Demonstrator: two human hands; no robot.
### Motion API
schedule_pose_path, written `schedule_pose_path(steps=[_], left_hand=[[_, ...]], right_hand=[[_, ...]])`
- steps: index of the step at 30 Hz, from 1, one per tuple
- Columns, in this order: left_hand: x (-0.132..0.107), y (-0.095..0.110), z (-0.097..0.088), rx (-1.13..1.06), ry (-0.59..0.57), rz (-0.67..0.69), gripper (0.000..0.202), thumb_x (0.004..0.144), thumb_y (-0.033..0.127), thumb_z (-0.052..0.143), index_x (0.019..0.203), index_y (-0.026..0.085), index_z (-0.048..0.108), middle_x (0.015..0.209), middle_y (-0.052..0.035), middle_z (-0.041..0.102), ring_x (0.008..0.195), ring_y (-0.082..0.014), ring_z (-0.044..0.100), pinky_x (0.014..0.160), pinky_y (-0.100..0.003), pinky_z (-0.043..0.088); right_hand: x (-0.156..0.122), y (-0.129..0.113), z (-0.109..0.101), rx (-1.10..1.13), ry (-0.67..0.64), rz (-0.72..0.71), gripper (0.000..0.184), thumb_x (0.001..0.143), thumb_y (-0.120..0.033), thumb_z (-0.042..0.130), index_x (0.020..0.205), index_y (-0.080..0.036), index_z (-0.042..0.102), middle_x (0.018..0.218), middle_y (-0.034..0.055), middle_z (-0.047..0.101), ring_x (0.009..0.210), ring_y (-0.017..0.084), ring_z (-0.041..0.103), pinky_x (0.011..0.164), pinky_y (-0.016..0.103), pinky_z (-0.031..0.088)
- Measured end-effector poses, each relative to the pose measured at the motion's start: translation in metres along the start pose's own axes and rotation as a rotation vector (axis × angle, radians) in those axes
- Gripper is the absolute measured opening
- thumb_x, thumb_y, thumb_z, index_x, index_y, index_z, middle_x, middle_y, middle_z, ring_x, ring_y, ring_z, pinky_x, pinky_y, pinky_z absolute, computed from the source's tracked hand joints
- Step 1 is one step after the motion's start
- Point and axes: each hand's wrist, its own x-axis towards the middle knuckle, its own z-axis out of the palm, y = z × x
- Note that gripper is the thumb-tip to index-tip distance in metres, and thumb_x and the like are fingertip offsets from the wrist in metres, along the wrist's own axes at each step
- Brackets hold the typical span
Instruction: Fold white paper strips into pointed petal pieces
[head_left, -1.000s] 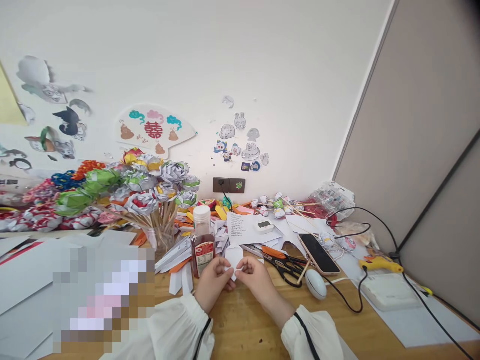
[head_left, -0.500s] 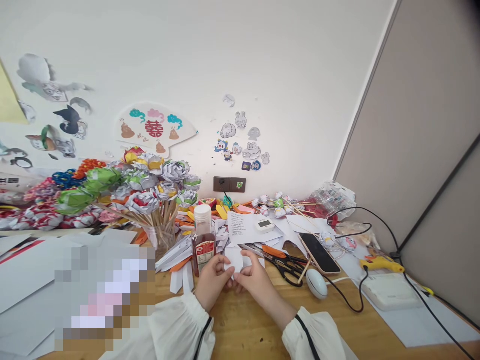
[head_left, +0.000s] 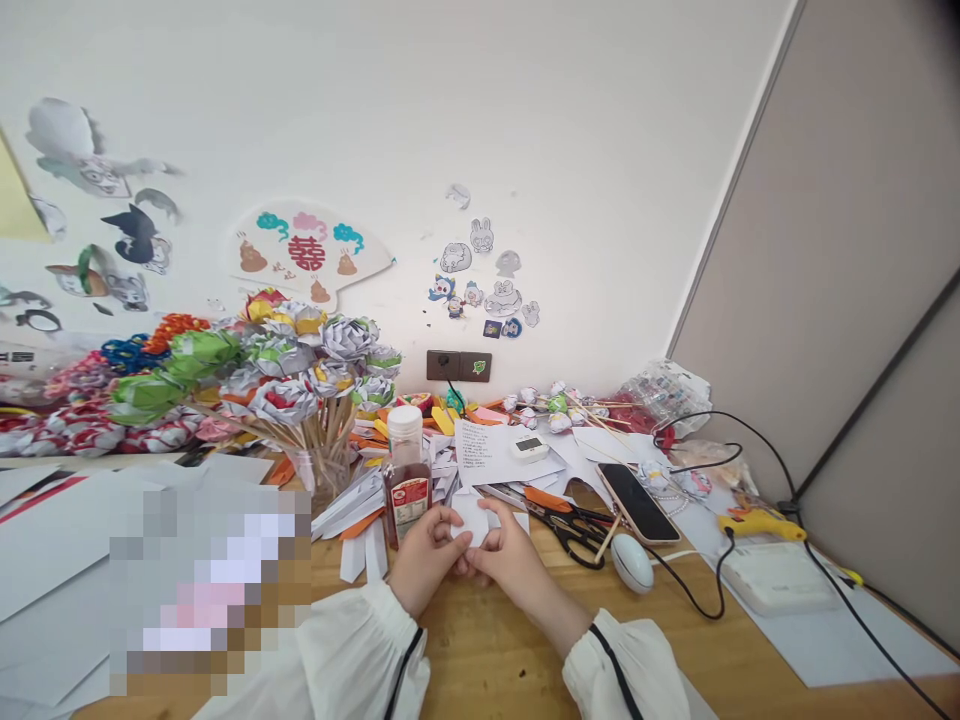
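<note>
A small folded piece of white paper (head_left: 472, 517) is pinched between both hands just above the wooden desk (head_left: 495, 650). My left hand (head_left: 424, 560) grips its left side with thumb and fingers closed. From the right, my right hand (head_left: 510, 565) holds it, fingers curled under the paper. Both wrists wear white sleeves. Just behind my left hand stands a brown glass bottle (head_left: 406, 474) with a white cap and red label.
A jar of paper flowers on sticks (head_left: 315, 400) stands at the left. Scissors with orange and black handles (head_left: 566, 520), a phone (head_left: 637, 503), a white mouse (head_left: 632, 562), a yellow glue gun (head_left: 757, 522) and cables lie at the right. Paper scraps litter the back.
My hands have drawn closer together on the paper and shifted slightly away from me. The view has tilted a little.
</note>
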Motion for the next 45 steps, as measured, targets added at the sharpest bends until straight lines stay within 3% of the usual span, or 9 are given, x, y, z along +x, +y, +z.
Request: schedule_pose_path(steps=[8,18,24,32,38,45], left_hand=[[0.001,0.0,0.0,0.016,-0.044,0.009,0.025,0.06,0.03,0.061,0.071,0.02,0.04,0.039,0.0112,0.048,0.032,-0.0084,0.048,0.036,-0.018,0.034],[-0.003,0.0,0.0,0.12,0.06,0.08,0.024,0.063,0.031,0.059,0.077,0.021,0.042,0.042,0.0126,0.038,0.035,-0.0086,0.046,0.035,-0.017,0.031],[-0.003,0.001,0.0,0.115,0.011,0.062,0.029,0.065,0.03,0.056,0.086,0.022,0.038,0.044,0.0108,0.047,0.032,-0.0088,0.045,0.032,-0.017,0.032],[-0.001,-0.001,0.0,0.08,-0.016,0.053,0.03,0.065,0.028,0.056,0.087,0.02,0.036,0.04,0.0117,0.046,0.03,-0.0077,0.043,0.032,-0.016,0.03],[-0.001,0.004,0.001,0.027,-0.04,0.051,0.037,0.063,0.03,0.06,0.09,0.019,0.037,0.051,0.0083,0.051,0.04,-0.0089,0.049,0.039,-0.019,0.037],[-0.002,0.005,0.002,-0.005,-0.059,0.07,0.035,0.064,0.029,0.059,0.09,0.02,0.038,0.057,0.0072,0.051,0.045,-0.0088,0.049,0.043,-0.02,0.039]], right_hand=[[-0.001,-0.003,-0.003,-0.056,-0.037,-0.023,0.059,0.062,-0.016,0.058,0.114,-0.02,0.031,0.048,-0.0066,0.054,0.038,0.01,0.049,0.034,0.018,0.036],[-0.003,-0.004,-0.001,-0.162,0.003,-0.109,0.05,0.068,-0.018,0.051,0.115,-0.021,0.033,0.051,-0.0069,0.053,0.045,0.01,0.052,0.043,0.021,0.039],[-0.004,-0.007,0.0,-0.133,-0.018,-0.101,0.049,0.069,-0.018,0.051,0.114,-0.021,0.032,0.052,-0.0067,0.054,0.045,0.01,0.051,0.045,0.022,0.04],[-0.005,-0.01,0.001,-0.006,-0.071,-0.1,0.048,0.069,-0.022,0.052,0.112,-0.02,0.031,0.052,-0.0073,0.05,0.046,0.01,0.05,0.043,0.02,0.038],[-0.006,-0.012,0.001,0.006,-0.084,-0.091,0.05,0.067,-0.019,0.054,0.112,-0.021,0.031,0.05,-0.0077,0.051,0.043,0.009,0.049,0.042,0.019,0.037],[-0.006,-0.015,0.0,-0.011,-0.043,-0.128,0.041,0.075,-0.023,0.045,0.113,-0.02,0.03,0.048,-0.007,0.051,0.039,0.009,0.047,0.04,0.02,0.038]])
